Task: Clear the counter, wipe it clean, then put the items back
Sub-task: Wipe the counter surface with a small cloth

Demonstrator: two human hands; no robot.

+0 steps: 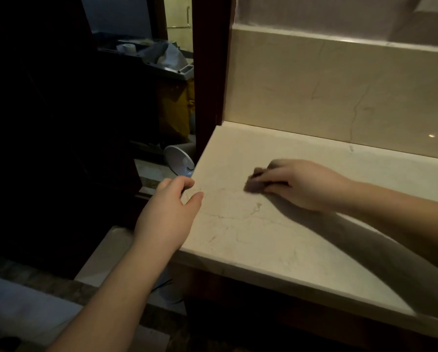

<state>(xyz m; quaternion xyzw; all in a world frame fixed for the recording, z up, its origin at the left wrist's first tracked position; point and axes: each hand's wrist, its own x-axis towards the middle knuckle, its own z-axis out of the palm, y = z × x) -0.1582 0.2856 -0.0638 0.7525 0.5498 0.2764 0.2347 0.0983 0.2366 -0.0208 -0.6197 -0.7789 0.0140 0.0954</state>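
Right hand [303,184] flat on pale marble surface [276,240], fingers clenched on small dark cloth [254,181], pressing it down mid-surface. Cloth blurred, edges hard to read. Left hand [168,212] at surface's left edge, fingers released and loosely curled, thumb tip resting on marble, holding nothing. Round grey disc-shaped object [178,160] sits low beyond left edge, far of left hand. Dark wood post [210,72] rises at far-left corner.
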